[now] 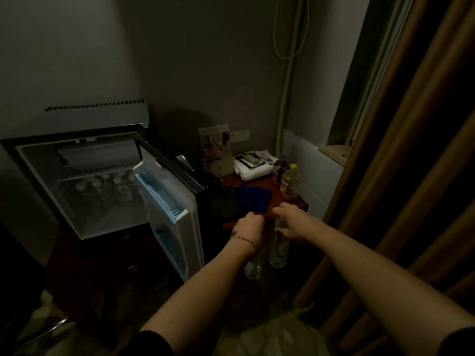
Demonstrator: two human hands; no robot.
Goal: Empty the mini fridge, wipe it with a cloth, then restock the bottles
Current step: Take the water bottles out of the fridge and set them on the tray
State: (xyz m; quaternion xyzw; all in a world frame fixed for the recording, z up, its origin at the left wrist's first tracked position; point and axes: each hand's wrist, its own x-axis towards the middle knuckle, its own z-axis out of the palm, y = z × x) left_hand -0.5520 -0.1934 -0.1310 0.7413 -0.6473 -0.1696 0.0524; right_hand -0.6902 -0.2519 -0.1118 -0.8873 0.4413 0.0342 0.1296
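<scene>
Now, bottles: two clear plastic bottles, one (254, 265) gripped by the left hand (250, 231), one (279, 250) by the right hand (289, 223).
Axis: upright, necks in curled fingers, bases down, before the red-brown table (282, 199).
Fridge (84, 181): white, door (169, 214) open.
Cloth (254, 197): blue, crumpled.

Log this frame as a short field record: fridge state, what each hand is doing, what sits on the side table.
fridge: mini fridge open, door swung wide; bottles seen on its shelf
left hand: left hand in a grip on the top of a clear bottle
right hand: right hand holds a second clear bottle by the neck
side table: red-brown table with blue cloth, yellow-capped bottle, folded white towels
lighting: dim, fine detail unclear
</scene>
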